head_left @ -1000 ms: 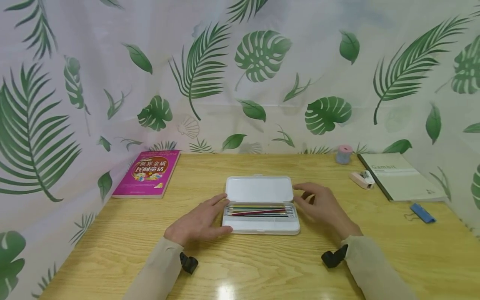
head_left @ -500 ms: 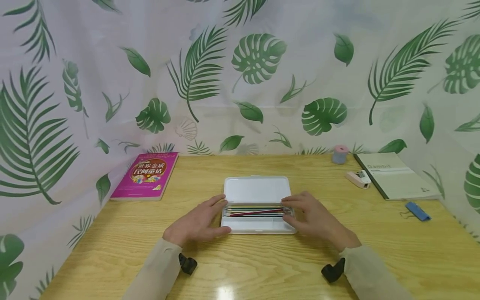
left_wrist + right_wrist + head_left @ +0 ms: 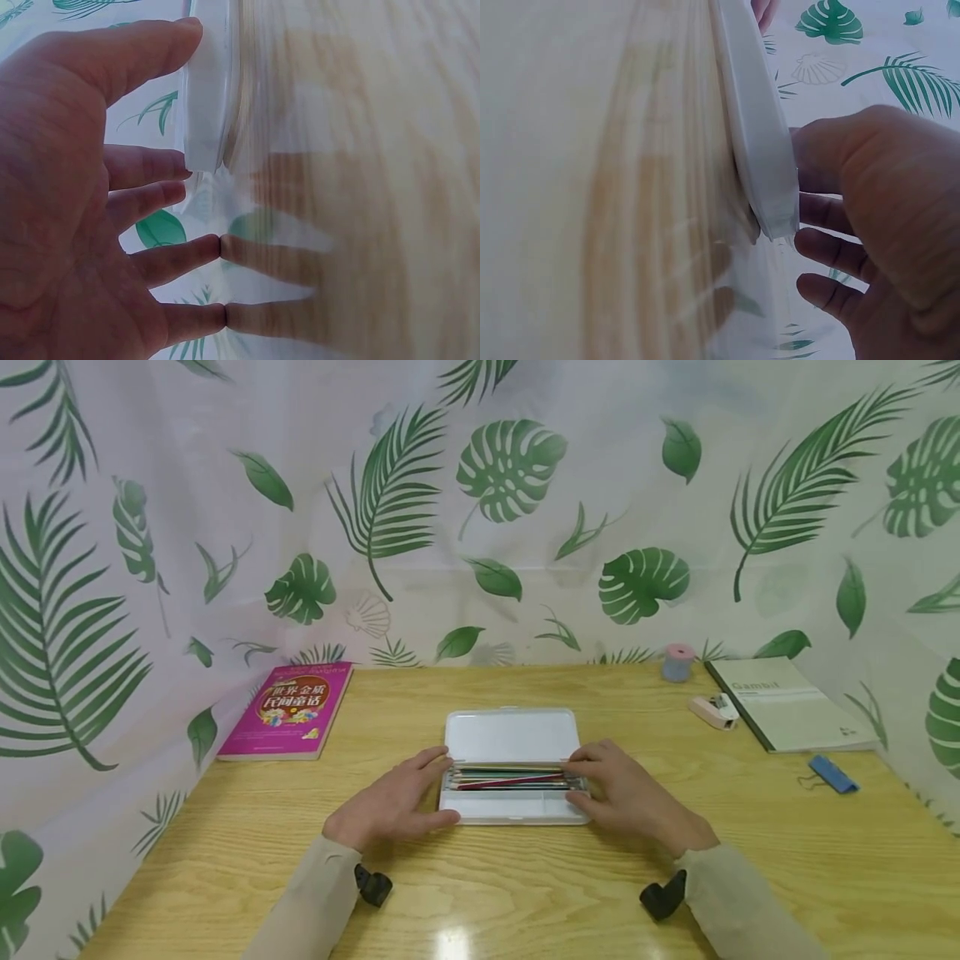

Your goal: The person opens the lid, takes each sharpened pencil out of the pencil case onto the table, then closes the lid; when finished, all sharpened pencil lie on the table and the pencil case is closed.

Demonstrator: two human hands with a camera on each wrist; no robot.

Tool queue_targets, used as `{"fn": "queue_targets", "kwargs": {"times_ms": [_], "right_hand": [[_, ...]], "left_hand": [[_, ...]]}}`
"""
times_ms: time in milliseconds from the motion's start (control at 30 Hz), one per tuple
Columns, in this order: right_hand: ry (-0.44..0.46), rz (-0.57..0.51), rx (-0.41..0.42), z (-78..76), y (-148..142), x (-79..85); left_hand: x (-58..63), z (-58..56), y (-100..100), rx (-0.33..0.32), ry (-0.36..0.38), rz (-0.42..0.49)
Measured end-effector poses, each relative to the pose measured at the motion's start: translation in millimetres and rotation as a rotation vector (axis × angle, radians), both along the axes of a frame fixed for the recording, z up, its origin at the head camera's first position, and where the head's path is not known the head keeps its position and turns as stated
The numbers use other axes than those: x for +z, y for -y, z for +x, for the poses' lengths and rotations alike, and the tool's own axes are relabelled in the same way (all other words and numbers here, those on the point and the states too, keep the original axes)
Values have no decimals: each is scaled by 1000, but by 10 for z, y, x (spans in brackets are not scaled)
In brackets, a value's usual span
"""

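Observation:
A white pencil case point(image 3: 517, 810) lies on the table with its lid point(image 3: 512, 735) folded back. Several pencils point(image 3: 510, 779) lie in its rear compartment, a red one slanting across them. My left hand point(image 3: 393, 797) rests against the case's left end, thumb at the front corner and fingers spread; the left wrist view shows the thumb point(image 3: 150, 52) touching the case wall. Over the right end, my right hand point(image 3: 630, 793) has its thumb above the front compartment and its fingers near the hinge. In the right wrist view its fingers point(image 3: 829, 251) are loosely bent beside the case's end.
A pink book point(image 3: 288, 710) lies at the back left. Toward the back right are a pink-lidded round container point(image 3: 678, 663), a pale pink stapler-like item point(image 3: 715, 711), a notebook point(image 3: 791, 706) and a blue binder clip point(image 3: 832, 774). A leaf-print curtain point(image 3: 525, 543) stands behind the table.
My right hand has moved left from beside the case to over its right end. The pencils have shifted slightly in the last half second. My left hand stays at the left end.

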State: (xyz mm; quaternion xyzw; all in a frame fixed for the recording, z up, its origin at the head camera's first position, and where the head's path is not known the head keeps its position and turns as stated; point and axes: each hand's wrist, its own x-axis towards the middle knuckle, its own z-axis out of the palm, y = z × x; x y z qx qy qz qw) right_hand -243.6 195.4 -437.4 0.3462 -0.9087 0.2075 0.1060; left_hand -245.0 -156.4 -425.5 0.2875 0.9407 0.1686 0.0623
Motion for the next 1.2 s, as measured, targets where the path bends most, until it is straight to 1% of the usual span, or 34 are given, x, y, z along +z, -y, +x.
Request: {"fn": "queue_targets", "kwargs": {"times_ms": [200,400,567,733,867,1067,1200], "right_hand": [[-2,21,2,-9,10,1],[-10,35,3,-20,16,-16],[-12,26,9,-16,17,-6],[3,11,-7,-17,8,-17],[27,-38,-15,-11,-4,-31],[63,-148,-4,-20,-29,-55],[110,-221,-17,-35,-40,-63]], "left_hand": [[5,-13,-2,-5,1,1],[-1,-6,-10,12,8,-1],[-2,1,-10,13,7,-6],[-3,-3,-15,9,0,-12],[-9,-3,-16,4,-1,-13],[5,2,-14,7,5,-14],[6,-11,-8,-7,1,-8]]}}
